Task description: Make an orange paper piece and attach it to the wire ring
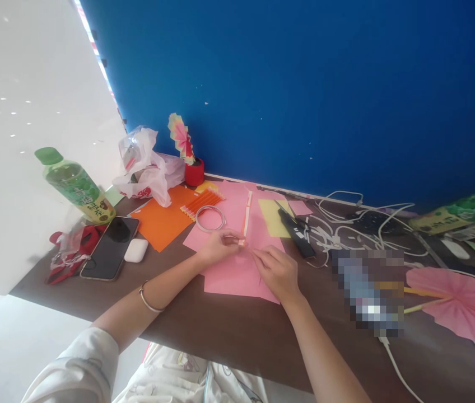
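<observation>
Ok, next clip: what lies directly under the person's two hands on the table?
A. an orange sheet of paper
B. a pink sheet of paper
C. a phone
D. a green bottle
B: both the left hand and the right hand rest over the pink sheet of paper, pinching a narrow folded strip; the orange sheet, phone and green bottle lie off to the left.

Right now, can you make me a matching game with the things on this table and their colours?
Things:
1. bottle cap
2. earbuds case
3. sheet under the hands
4. small pot by the wall

Colours:
a. pink
b. red
c. green
d. white

Pairs: 1-c, 2-d, 3-a, 4-b
</observation>
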Action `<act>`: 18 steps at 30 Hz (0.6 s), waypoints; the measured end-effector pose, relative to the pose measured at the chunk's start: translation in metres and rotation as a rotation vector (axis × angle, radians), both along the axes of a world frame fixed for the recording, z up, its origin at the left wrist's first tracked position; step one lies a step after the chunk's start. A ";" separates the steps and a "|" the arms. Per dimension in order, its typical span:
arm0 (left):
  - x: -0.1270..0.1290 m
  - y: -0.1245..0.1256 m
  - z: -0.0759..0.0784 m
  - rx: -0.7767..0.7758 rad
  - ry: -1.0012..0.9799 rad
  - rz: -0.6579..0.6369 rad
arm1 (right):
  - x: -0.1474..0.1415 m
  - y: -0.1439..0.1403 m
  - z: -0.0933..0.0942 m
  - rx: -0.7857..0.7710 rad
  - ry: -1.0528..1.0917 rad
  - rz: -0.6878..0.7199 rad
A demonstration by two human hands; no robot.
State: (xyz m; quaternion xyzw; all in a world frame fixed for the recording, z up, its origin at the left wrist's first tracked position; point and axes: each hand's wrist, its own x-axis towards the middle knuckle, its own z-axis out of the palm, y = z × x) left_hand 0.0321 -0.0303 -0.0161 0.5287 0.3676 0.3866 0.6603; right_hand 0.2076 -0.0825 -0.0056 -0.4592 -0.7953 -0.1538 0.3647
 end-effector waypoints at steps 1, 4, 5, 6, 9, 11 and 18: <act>0.000 0.000 -0.001 0.015 0.001 -0.004 | 0.000 0.000 0.000 -0.006 0.011 0.003; 0.002 -0.001 -0.002 0.043 -0.001 -0.010 | -0.001 0.000 0.000 -0.014 0.027 0.001; 0.002 -0.002 -0.001 0.052 -0.005 -0.010 | -0.001 0.000 0.000 -0.015 0.029 -0.001; 0.002 -0.002 -0.001 0.062 -0.010 -0.009 | -0.001 0.000 0.000 -0.017 0.030 -0.005; 0.002 -0.004 0.003 0.085 -0.021 -0.006 | 0.000 0.000 -0.001 -0.041 0.045 -0.018; 0.002 -0.004 0.006 0.092 -0.014 -0.001 | 0.001 0.001 -0.002 -0.056 0.058 -0.019; 0.003 -0.002 0.004 0.078 -0.074 0.001 | 0.000 0.000 -0.003 -0.132 0.175 0.007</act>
